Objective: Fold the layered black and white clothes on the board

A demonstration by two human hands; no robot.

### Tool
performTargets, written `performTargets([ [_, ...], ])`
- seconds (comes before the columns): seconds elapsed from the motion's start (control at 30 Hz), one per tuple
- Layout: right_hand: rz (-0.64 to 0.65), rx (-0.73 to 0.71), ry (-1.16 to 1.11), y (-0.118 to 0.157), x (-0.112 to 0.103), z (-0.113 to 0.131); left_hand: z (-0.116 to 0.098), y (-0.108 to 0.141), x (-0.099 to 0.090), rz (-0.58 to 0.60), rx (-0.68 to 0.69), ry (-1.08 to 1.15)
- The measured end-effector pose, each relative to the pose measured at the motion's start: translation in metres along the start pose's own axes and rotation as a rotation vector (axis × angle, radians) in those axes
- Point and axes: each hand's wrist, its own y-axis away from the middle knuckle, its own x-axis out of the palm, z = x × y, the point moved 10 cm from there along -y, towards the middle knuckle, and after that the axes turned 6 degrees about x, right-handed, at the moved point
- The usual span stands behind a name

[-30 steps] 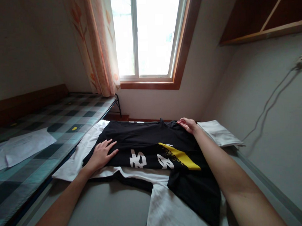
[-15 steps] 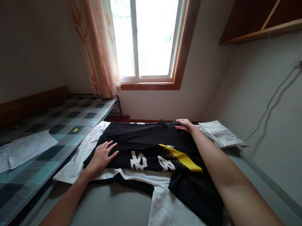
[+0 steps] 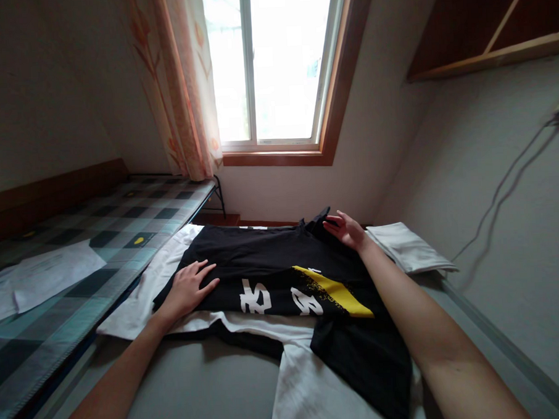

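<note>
A black T-shirt (image 3: 258, 253) with white lettering and a yellow stripe lies partly folded on top of a white shirt (image 3: 310, 387). My left hand (image 3: 190, 286) rests flat on the black cloth at its left side, fingers spread. At the far right edge, near the collar, my right hand (image 3: 346, 230) has its fingers at a raised flap of the black fabric and appears to pinch it; the exact grip is partly hidden. One black sleeve (image 3: 364, 360) hangs toward me over the white cloth.
A folded white cloth (image 3: 408, 247) lies to the right, by the wall. On the left stands a bed with a checked mattress (image 3: 136, 222), bearing loose papers (image 3: 55, 275). The clothes lie on a grey surface (image 3: 208, 385). A window and curtain (image 3: 181, 84) are ahead.
My right hand has risen slightly, and the black fabric by its fingers now stands up in a flap. My left hand stays in place on the T-shirt.
</note>
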Motion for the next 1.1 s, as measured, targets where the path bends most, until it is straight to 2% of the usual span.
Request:
performTargets([
  [0.1, 0.148, 0.121, 0.264, 0.016, -0.004, -0.016, 0.000, 0.000, 0.001, 0.003, 0.000, -0.001],
  [0.2, 0.221, 0.265, 0.530, 0.035, -0.017, -0.036, 0.001, -0.001, 0.000, -0.003, 0.000, 0.000],
  [0.3, 0.198, 0.310, 0.621, 0.046, -0.026, -0.038, 0.001, -0.002, 0.000, 0.003, -0.003, -0.008],
  [0.37, 0.109, 0.300, 0.640, 0.047, -0.031, -0.031, 0.000, -0.002, 0.000, 0.012, -0.001, -0.017],
  [0.47, -0.046, 0.239, 0.703, 0.044, -0.031, -0.017, -0.001, -0.002, 0.000, 0.021, 0.001, -0.025],
  [0.63, -0.140, 0.101, 0.903, 0.038, -0.008, -0.008, -0.001, -0.002, 0.001, 0.039, -0.006, -0.023],
  [0.73, -0.217, -0.186, 0.864, 0.048, 0.011, 0.017, 0.000, -0.002, 0.001, 0.038, -0.014, -0.014],
  [0.77, -0.205, -0.289, 0.819, 0.055, 0.020, 0.025, 0.001, -0.002, 0.001, 0.032, -0.014, -0.008],
  [0.83, -0.074, -0.392, 0.745, 0.069, 0.039, 0.030, 0.001, -0.002, 0.000, 0.018, -0.009, 0.001],
  [0.87, 0.039, -0.379, 0.735, 0.075, 0.050, 0.026, 0.001, -0.002, 0.000, 0.014, -0.006, 0.004],
  [0.93, 0.311, -0.233, 0.780, 0.088, 0.070, 0.003, 0.000, -0.001, 0.000, 0.008, 0.000, 0.006],
  [1.0, 0.533, -0.030, 0.869, 0.103, 0.080, -0.025, -0.001, -0.001, -0.001, -0.001, 0.007, 0.006],
  [1.03, 0.585, 0.042, 0.907, 0.108, 0.079, -0.034, -0.001, -0.001, -0.002, -0.006, 0.008, 0.006],
  [1.1, 0.546, 0.069, 0.949, 0.108, 0.072, -0.036, -0.001, -0.001, -0.003, -0.008, 0.008, 0.006],
])
